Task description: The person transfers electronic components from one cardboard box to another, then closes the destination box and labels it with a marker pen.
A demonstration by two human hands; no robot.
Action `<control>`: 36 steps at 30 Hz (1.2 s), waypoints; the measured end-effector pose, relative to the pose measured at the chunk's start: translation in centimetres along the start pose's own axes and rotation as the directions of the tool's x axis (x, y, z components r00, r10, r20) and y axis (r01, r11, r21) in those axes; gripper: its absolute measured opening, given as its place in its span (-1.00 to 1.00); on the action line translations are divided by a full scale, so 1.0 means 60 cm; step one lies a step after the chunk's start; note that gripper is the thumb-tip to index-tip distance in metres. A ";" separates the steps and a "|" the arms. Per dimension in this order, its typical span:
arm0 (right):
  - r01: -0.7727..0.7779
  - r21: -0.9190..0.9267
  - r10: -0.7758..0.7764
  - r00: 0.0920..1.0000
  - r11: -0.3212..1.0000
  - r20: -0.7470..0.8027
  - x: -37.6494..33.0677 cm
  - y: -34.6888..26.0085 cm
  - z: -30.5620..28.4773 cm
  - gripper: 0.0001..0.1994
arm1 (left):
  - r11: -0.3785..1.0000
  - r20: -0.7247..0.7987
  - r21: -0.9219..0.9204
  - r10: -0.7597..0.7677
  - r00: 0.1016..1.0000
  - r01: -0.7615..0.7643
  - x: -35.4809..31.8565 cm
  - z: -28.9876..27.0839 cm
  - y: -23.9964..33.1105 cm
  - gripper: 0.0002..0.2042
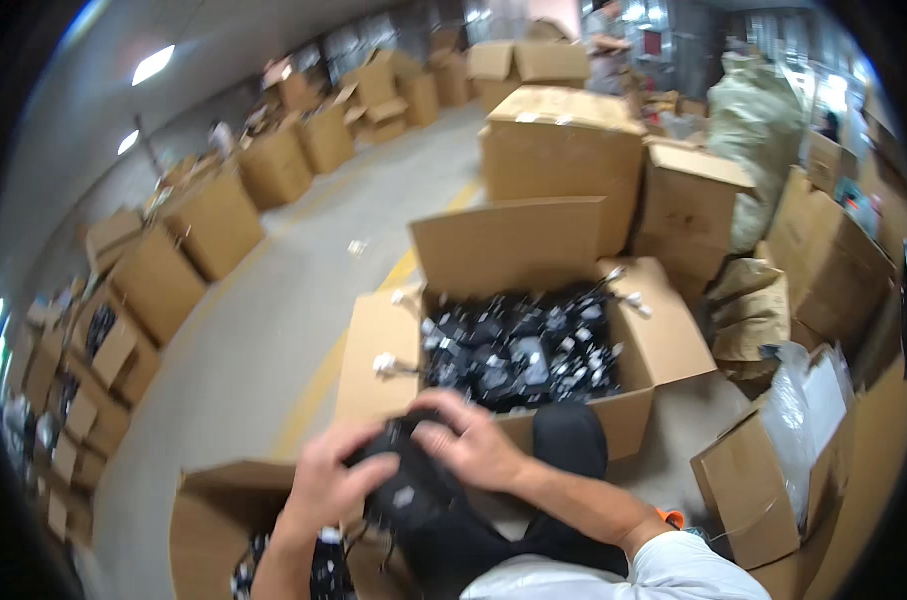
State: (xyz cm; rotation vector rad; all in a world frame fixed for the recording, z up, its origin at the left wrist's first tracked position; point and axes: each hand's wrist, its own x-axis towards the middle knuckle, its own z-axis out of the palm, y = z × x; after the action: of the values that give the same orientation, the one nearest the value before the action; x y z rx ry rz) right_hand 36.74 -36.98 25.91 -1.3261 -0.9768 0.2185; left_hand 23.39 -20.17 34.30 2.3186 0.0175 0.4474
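Observation:
In front of my lap, a black item (397, 438) sits between my two hands; motion blur and my dark trousers hide its outline and exact kind. My left hand (331, 470) grips it from the left, with the thumb across its near side. Curled over its top and right side are the fingers of my right hand (465, 445). Just beyond my hands stands an open cardboard box (628, 425), filled with black parts (493, 350) that have cables and white connectors. A few connectors hang over its flaps. Below my left forearm, another open box (213, 510) holds similar black cabled parts.
Large closed and open cartons (563, 165) stand beyond the box. To the right are a pale green sack (758, 140), a brown paper sack (751, 310) and a carton with clear plastic (793, 430). Boxes line the left wall. A person (606, 50) stands far back.

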 end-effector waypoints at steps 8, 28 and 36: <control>-0.173 0.366 0.246 0.955 0.915 -0.164 -0.008 0.056 -0.031 -0.71 | 0.838 -0.251 -0.545 -0.152 0.956 -0.010 0.049 0.041 -0.051 -0.57; -0.124 0.173 0.184 0.902 0.977 -0.391 -0.056 0.029 -0.025 -0.37 | 0.945 -0.327 -0.326 -0.079 0.942 -0.034 0.067 0.130 -0.065 -0.42; -0.318 0.026 0.315 0.947 0.948 0.067 -0.060 0.052 -0.116 -0.39 | 0.942 -0.300 -0.306 -0.234 0.925 0.139 0.087 0.154 -0.065 -0.50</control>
State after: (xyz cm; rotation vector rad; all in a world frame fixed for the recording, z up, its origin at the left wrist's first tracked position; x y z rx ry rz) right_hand 40.65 -43.35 21.95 -1.4462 -0.8023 0.5234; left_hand 31.76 -22.96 27.23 1.9193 0.3206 0.6918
